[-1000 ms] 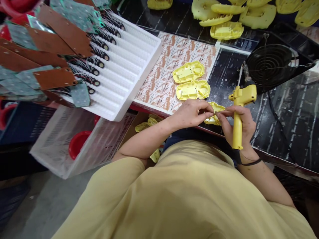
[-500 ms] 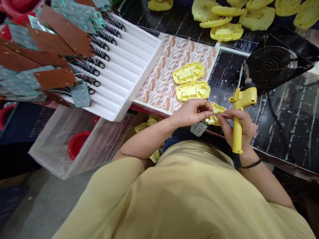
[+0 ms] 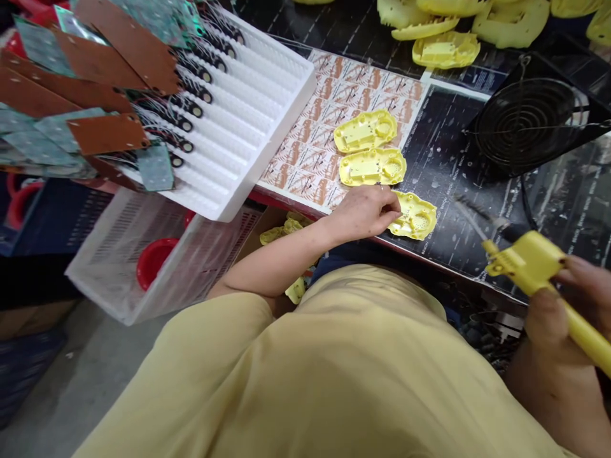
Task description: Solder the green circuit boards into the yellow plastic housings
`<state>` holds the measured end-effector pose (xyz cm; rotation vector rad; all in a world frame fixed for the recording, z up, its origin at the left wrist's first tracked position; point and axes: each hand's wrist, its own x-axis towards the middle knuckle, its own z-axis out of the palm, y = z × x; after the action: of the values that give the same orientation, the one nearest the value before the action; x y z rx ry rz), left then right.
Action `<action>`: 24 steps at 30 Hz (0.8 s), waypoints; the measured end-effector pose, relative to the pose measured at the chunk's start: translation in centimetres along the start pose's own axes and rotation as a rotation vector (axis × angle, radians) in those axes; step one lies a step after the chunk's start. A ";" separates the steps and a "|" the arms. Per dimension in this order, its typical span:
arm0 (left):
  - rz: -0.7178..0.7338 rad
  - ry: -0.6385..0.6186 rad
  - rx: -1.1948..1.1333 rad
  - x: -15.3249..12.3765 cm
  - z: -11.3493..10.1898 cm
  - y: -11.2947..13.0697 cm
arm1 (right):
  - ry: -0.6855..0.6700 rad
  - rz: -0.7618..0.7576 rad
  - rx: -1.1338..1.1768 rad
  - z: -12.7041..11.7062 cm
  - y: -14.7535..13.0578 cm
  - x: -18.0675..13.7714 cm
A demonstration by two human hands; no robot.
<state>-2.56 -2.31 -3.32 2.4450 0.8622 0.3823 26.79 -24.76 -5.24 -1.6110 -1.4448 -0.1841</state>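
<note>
My right hand [image 3: 558, 318], partly blurred, is wrapped round the handle of a yellow soldering gun [image 3: 529, 261]. Its thin tip points up and left over the bench. My left hand [image 3: 365, 210] rests at the bench edge, thumb and fingers pinched together over the left part of a yellow plastic shell half [image 3: 417, 216]. What the pinch holds is too small to make out. Just beyond this hand lie a second yellow shell half [image 3: 372, 166] and a third yellow shell half [image 3: 365, 130], hollow sides up.
On the left, a white foam tray [image 3: 248, 121] carries circuit boards [image 3: 119, 48] with wired black round parts. Below it stands a white crate [image 3: 105, 267] with a red bowl [image 3: 155, 261]. A black fan [image 3: 529, 117] sits at the right; more yellow shells [image 3: 446, 49] lie behind.
My right hand has moved right and down, away from the left hand, and the soldering gun now tilts left. The green board that hung below my hands is out of sight.
</note>
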 end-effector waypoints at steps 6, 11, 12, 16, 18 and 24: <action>0.026 -0.011 0.040 0.0 0.1 -0.3 | -0.212 -0.300 0.178 2.1 -2.5 0.4; 0.027 -0.028 0.034 -0.1 -0.1 -0.2 | -0.263 -0.338 0.202 3.1 -3.4 0.4; 0.028 -0.034 0.033 0.0 -0.1 -0.2 | -0.276 -0.328 0.202 3.1 -3.3 0.2; 0.034 -0.050 0.030 0.1 -0.1 -0.1 | -0.405 -0.234 0.179 2.9 -2.2 -0.4; 0.031 -0.052 0.038 0.1 0.0 -0.1 | -0.435 -0.210 0.169 2.6 -1.7 -0.7; 0.040 -0.059 0.033 0.2 0.0 -0.3 | -0.418 -0.238 0.114 2.4 -1.5 -0.8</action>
<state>-2.60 -2.00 -3.48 2.4945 0.8013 0.3106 24.22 -23.79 -6.28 -1.4351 -1.9315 0.1059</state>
